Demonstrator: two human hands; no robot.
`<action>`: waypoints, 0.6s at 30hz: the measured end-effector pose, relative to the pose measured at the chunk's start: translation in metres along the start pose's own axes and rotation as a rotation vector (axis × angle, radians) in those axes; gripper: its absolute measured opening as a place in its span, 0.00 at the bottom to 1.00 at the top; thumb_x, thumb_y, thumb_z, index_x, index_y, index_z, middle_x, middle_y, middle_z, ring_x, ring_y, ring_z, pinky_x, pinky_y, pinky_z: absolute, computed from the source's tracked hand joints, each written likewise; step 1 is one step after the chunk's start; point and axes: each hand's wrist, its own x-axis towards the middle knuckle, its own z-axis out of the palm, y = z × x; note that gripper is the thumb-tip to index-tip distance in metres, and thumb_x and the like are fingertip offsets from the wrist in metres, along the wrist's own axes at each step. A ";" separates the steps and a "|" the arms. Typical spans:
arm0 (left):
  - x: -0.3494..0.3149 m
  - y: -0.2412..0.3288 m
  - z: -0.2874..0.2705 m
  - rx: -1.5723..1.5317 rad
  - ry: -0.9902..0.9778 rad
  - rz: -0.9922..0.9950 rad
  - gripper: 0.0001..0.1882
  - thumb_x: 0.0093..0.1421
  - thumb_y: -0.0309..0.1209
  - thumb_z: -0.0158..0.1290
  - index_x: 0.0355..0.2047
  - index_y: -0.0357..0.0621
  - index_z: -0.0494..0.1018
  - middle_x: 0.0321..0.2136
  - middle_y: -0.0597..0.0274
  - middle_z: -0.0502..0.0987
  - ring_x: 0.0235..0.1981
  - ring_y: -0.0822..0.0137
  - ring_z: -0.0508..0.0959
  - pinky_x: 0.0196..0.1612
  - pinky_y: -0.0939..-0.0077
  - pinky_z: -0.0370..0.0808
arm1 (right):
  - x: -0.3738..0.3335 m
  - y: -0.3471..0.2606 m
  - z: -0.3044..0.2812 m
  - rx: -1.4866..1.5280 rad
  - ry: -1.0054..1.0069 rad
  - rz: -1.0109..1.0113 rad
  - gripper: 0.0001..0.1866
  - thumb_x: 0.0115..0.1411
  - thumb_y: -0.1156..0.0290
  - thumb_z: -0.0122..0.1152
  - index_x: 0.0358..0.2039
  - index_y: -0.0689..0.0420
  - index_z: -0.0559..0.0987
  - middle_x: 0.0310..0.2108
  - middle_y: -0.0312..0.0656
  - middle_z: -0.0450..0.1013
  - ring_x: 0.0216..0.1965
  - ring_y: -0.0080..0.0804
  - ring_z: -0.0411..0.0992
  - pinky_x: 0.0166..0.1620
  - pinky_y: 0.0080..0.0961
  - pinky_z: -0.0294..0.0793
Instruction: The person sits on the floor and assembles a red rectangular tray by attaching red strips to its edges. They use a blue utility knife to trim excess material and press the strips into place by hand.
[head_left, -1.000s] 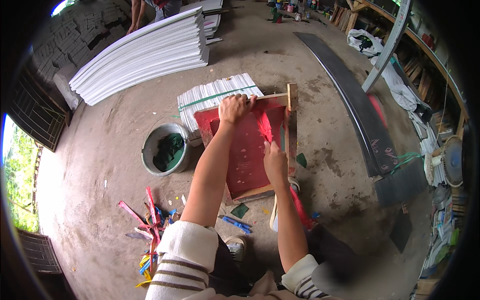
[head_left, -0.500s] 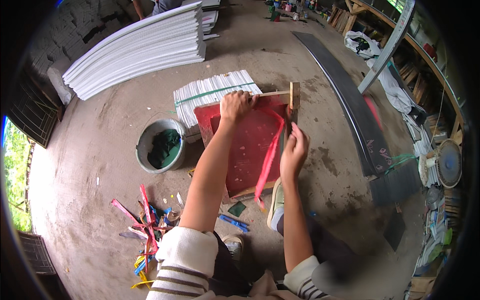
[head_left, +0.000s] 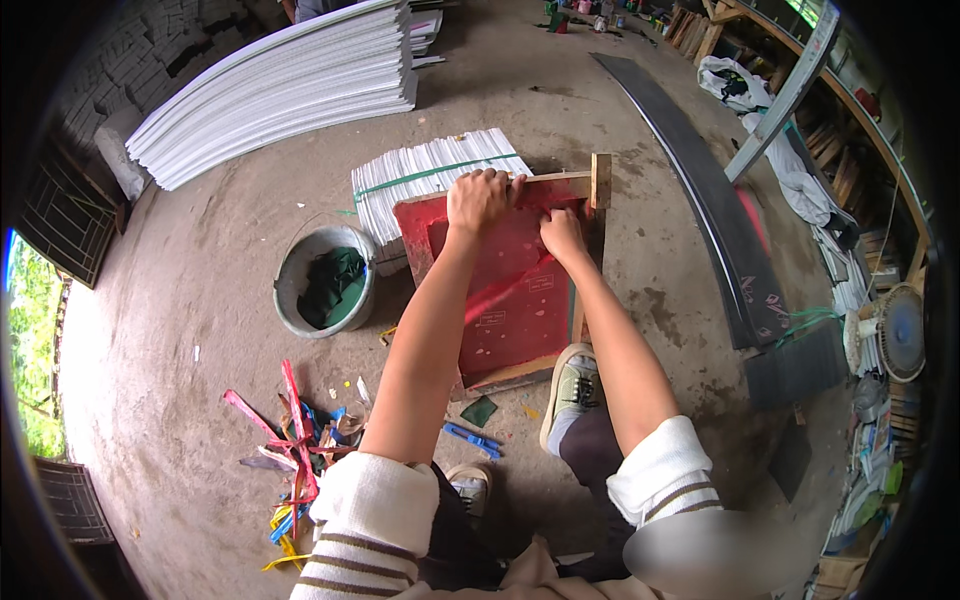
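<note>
A wooden-edged screen frame with red mesh (head_left: 535, 325) stands tilted in front of me, small printed boxes showing on its face. My left hand (head_left: 482, 203) is closed over its top edge, fingers wrapped round the wood. Over the upper right of the mesh, my right hand (head_left: 563, 236) is closed in a pinch on a strip of red tape (head_left: 508, 288). The strip slants down and left across the mesh, blurred, and part of it is hidden by my left forearm. A wooden block (head_left: 600, 181) sticks up at the frame's top right corner.
Behind the frame lies a green-strapped white stack (head_left: 430, 180). A grey bucket (head_left: 290, 300) with dark green cloth stands left. Tape scraps (head_left: 295, 430) and a blue cutter (head_left: 472, 440) lie nearer. White sheets (head_left: 280, 90), a black strip (head_left: 690, 190) and a fan (head_left: 900, 332) lie further out.
My right hand has moved up and left from the frame's right edge to over the mesh. The red strip has swung from the right side to slant leftward. My left hand keeps its hold.
</note>
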 end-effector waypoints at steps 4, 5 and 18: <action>0.003 -0.010 0.012 -0.013 0.095 0.042 0.23 0.60 0.48 0.44 0.17 0.47 0.74 0.19 0.59 0.76 0.23 0.58 0.78 0.26 0.66 0.74 | 0.005 -0.012 0.004 0.212 -0.091 0.170 0.21 0.61 0.58 0.42 0.37 0.63 0.76 0.39 0.64 0.71 0.44 0.63 0.67 0.49 0.48 0.65; 0.004 -0.012 0.013 -0.011 0.091 0.039 0.22 0.60 0.47 0.45 0.16 0.47 0.74 0.19 0.58 0.76 0.22 0.58 0.78 0.26 0.65 0.74 | 0.005 -0.014 0.003 0.207 -0.108 0.119 0.21 0.61 0.58 0.42 0.37 0.63 0.76 0.39 0.64 0.71 0.44 0.63 0.68 0.48 0.48 0.66; -0.003 0.004 -0.009 0.025 0.145 0.128 0.21 0.60 0.44 0.45 0.15 0.47 0.73 0.18 0.59 0.75 0.22 0.59 0.77 0.25 0.65 0.74 | -0.069 -0.060 -0.016 0.113 0.071 0.021 0.16 0.63 0.63 0.44 0.31 0.64 0.74 0.26 0.60 0.73 0.33 0.57 0.73 0.36 0.46 0.73</action>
